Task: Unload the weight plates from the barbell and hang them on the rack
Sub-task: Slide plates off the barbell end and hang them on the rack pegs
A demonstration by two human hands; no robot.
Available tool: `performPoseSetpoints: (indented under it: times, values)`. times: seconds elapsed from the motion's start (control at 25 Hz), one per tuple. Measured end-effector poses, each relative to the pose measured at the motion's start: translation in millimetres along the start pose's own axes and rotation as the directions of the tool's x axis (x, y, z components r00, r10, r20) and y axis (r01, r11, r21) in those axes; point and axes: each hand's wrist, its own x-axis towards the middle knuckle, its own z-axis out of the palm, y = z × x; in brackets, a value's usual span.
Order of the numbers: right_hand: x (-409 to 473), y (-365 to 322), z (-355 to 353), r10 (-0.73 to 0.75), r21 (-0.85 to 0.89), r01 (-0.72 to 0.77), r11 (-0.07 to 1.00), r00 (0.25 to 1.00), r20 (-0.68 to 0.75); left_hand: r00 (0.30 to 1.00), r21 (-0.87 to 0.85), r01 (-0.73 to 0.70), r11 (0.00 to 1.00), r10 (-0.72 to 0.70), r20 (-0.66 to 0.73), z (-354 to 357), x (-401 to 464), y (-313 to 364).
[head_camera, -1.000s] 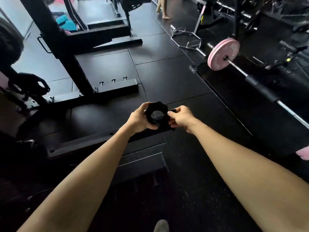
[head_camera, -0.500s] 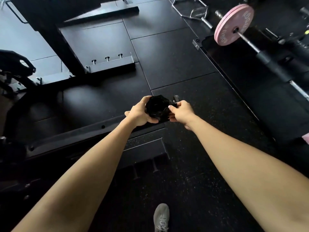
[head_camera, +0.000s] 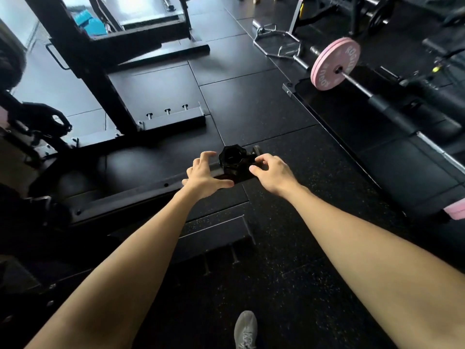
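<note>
A black steel rack (head_camera: 83, 59) stands over the rubber gym floor (head_camera: 251, 109), where a barbell (head_camera: 392, 107) lies at right carrying pink weight plates (head_camera: 332, 64) on its far end. In front of the person, a black collar (head_camera: 232, 158) sits at the end of a low rack rail, the left hand (head_camera: 203, 173) spread beside it with fingers apart, the right hand (head_camera: 273, 172) loosely curled just right of it; neither grips anything.

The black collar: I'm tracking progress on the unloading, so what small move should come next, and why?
Probably turn to the barbell. The black collar sits on the rack's base rail, the left hand and right hand are off it with loose fingers, and the pink plates are on the bar's sleeve.
</note>
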Motion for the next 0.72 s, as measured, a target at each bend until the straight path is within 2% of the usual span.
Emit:
performPoseSetpoints:
  times: [0.28,0.64,0.72]
  values:
    - [-165.4,-9.1,-32.9,-0.205,-0.009,0.205,0.979,0.979,-0.006,0.976,-0.151,-0.211,0.966,0.200,-0.086,-25.6,-159.2,2.6]
    - [-388.8,-24.3,-59.1,-0.403,-0.078,0.403,0.912,0.915,0.022,0.957,-0.254,-0.248,0.935,0.196,-0.214,-69.8,-408.3,-9.7]
    - [-420.8,-40.7,-62.6,-0.434,-0.085,0.435,0.896,0.900,0.033,0.943,-0.223,-0.269,0.937,0.209,-0.259,-89.2,-449.7,-10.5]
